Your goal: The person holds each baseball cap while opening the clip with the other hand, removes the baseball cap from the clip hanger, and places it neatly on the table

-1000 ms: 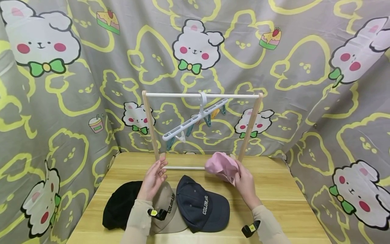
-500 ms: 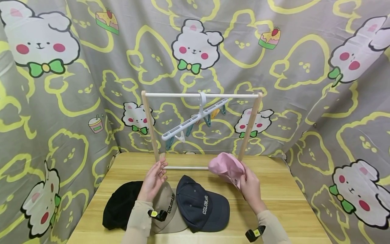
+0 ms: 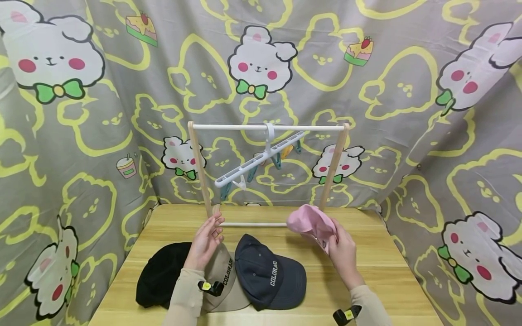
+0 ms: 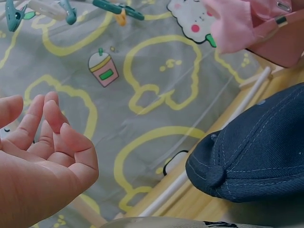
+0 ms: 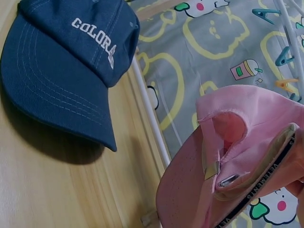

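My right hand [image 3: 342, 253] grips a pink baseball cap [image 3: 311, 221] by its edge, held above the table at the right. In the right wrist view the pink cap [image 5: 256, 114] shows its inside, back strap and buckle. My left hand [image 3: 204, 240] is raised over the caps at the left, fingers loosely bent, holding nothing; the left wrist view shows its bare palm [image 4: 52, 156]. Below lie a navy cap [image 3: 261, 271] lettered COLORADO, a beige cap [image 3: 228, 290] and a black cap [image 3: 161, 274]. My left arm partly hides the beige and black ones.
Behind the hands stands a rack with wooden posts [image 3: 200, 172] and a white top bar [image 3: 232, 127]. From it hangs a grey clip hanger [image 3: 248, 167] with teal, yellow and white clips. Patterned curtains [image 3: 261, 104] surround the wooden table [image 3: 367, 280].
My right hand has moved to the right, carrying the pink cap with it and turning it a little. The left hand stays almost where it was.
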`<state>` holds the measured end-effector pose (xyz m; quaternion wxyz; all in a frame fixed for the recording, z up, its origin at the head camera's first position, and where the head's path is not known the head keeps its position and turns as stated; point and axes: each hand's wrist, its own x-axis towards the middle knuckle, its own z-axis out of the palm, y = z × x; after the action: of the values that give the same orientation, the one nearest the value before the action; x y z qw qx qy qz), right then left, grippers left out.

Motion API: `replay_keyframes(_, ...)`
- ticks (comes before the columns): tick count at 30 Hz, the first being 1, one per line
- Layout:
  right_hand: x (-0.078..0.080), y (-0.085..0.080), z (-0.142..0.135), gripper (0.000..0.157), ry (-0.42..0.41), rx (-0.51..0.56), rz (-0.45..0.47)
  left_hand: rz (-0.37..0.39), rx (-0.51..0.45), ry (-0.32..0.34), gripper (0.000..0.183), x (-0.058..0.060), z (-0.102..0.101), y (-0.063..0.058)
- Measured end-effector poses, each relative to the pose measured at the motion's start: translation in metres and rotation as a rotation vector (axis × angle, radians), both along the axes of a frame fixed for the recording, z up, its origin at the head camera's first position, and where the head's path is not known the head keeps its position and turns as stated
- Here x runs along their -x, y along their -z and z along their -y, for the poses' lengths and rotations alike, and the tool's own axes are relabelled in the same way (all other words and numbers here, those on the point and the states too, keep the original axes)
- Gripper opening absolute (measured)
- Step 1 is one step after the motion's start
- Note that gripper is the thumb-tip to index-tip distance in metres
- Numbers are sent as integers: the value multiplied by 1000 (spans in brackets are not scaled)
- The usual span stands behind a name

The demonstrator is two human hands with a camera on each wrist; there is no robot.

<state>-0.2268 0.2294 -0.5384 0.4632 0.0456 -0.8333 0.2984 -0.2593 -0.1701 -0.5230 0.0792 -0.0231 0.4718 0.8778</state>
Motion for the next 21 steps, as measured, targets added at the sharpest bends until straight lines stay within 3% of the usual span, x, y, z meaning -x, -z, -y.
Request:
replay_keyframes(8, -6, 1, -12, 48, 22, -22, 4, -7, 11, 12, 25, -1, -2, 1)
replay_keyframes(21, -22, 15, -30, 47, 2, -139, -40, -9, 12, 8, 34, -1, -1, 4)
